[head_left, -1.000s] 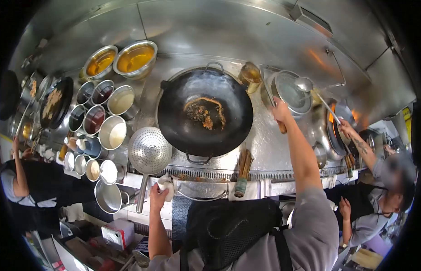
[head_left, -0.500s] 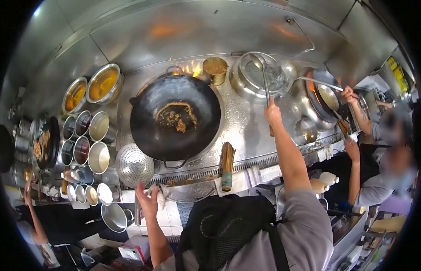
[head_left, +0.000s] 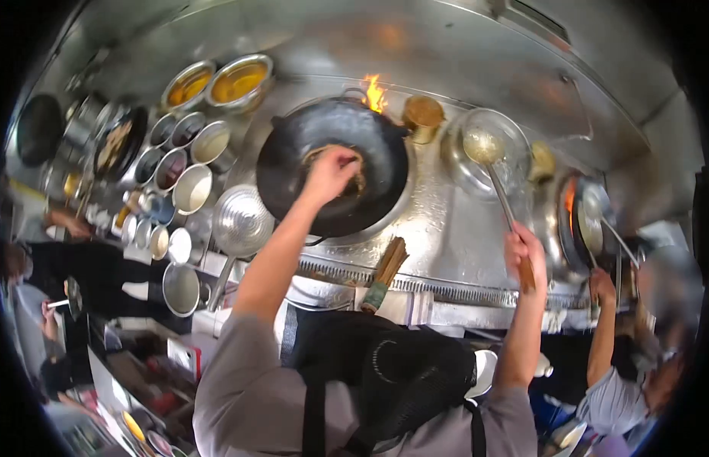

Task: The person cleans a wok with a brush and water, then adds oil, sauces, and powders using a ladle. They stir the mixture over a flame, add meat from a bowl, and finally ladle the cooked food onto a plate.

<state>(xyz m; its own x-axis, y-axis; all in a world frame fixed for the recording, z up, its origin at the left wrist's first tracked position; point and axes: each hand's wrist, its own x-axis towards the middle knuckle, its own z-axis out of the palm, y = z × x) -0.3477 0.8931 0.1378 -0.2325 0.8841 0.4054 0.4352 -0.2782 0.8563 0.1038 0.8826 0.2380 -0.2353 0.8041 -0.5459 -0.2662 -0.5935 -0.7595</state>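
My left hand reaches over the black wok, its fingers pinched together; what they hold, if anything, is hidden. Below it, browned food lies in the wok, partly covered by the hand. My right hand grips the wooden handle of a long ladle. The ladle's bowl is over the metal pot of water to the right of the wok. Left of the wok, a perforated strainer rests with its handle toward me. A bundled bamboo brush lies at the stove's front edge.
Flames rise behind the wok. A brown tin stands between wok and pot. Two bowls of yellow liquid and several seasoning containers fill the left side. A co-worker's hand works at another lit wok on the right.
My left hand has moved from beside the strainer to over the wok, fingers closing. My right hand has come nearer my body with the ladle. The view has turned.
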